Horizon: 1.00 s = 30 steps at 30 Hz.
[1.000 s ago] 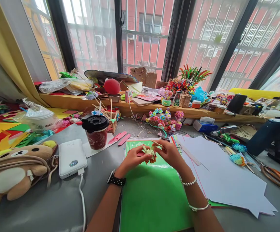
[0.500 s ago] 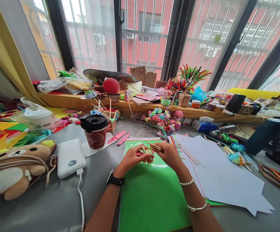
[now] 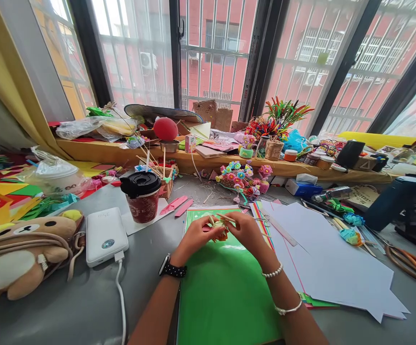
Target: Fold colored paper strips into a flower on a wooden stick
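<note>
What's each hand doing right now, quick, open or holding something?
Left hand: closed, holding a small pale-green and orange craft piece.
Right hand: closed, pinching a thin stick.

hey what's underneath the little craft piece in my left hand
Below the small craft piece in your left hand, which partly hides it, is a glossy green sheet. What, if anything, lies beneath the sheet's middle is covered and can't be seen.

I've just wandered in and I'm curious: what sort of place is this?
Most likely a craft workspace by a window: the desk holds white paper and handmade-looking flowers, and bright stems stand on the sill.
</note>
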Motion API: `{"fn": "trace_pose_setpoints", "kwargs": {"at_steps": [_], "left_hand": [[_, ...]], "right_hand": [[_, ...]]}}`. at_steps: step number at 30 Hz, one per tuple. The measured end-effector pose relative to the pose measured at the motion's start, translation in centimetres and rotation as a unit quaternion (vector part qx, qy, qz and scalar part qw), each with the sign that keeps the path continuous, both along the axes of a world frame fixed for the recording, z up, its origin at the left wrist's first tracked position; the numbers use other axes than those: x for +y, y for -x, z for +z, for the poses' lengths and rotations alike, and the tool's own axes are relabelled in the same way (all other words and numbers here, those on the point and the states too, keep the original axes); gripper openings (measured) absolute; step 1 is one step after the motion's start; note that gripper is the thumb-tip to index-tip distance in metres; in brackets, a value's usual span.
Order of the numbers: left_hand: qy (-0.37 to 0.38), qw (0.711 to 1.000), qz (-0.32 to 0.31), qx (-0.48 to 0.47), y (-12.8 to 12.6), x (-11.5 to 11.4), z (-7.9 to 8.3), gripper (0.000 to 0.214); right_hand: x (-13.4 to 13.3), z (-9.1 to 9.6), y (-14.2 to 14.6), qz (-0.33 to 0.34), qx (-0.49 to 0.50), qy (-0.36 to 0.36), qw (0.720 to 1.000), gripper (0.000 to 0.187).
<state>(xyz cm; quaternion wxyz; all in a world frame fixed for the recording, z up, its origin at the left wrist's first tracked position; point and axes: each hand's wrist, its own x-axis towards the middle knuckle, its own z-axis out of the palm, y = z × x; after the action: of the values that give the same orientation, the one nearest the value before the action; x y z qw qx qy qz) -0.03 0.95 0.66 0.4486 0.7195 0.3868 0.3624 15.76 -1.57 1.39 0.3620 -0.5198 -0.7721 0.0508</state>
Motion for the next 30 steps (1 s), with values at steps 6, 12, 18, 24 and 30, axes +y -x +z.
{"fn": "trace_pose_setpoints", "kwargs": {"at_steps": [6, 12, 18, 24, 30], "left_hand": [[0.011, 1.0, -0.02, -0.01, 0.1, -0.1, 0.1, 0.036], [0.059, 0.99, -0.027, -0.124, 0.0, 0.4, -0.5, 0.05], [0.08, 0.977, -0.045, -0.195, 0.1, 0.6, -0.8, 0.053], [0.078, 0.98, -0.048, -0.177, 0.2, 0.3, -0.6, 0.053], [0.091, 0.977, -0.052, -0.186, 0.0, 0.1, -0.4, 0.049]], "right_hand": [[-0.1, 0.6, -0.5, 0.03, 0.019, 0.031, 0.999, 0.018], [0.0, 0.1, -0.1, -0.068, 0.032, -0.036, 0.997, 0.022], [-0.2, 0.6, -0.3, -0.057, 0.083, -0.018, 0.995, 0.022], [-0.4, 1.3, -1.1, -0.02, 0.105, 0.044, 0.993, 0.025], [-0.1, 0.9, -1.4, -0.001, 0.115, 0.047, 0.992, 0.02]]}}
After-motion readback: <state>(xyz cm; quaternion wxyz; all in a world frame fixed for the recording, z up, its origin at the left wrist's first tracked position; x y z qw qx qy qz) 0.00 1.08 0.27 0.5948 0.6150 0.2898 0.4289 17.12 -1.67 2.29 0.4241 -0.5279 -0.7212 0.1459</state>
